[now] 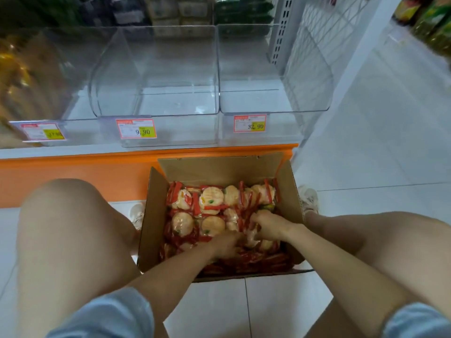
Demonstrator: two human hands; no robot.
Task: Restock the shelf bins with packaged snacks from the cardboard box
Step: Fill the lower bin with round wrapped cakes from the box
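Cardboard box (219, 172) holds snack packets (211, 198) — left hand (224, 245), right hand (267, 226) grip some.

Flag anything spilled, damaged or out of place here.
Nothing stands out: the cardboard box stands open on the floor, snack packs inside it, left hand and right hand among them. The clear bins above sit upright.

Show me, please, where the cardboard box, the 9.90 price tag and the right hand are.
cardboard box (219, 170), head view, inside of its far flap.
9.90 price tag (136, 132), head view, middle of the label.
right hand (268, 226), head view, back of the hand, which grips snack packets (211, 200).
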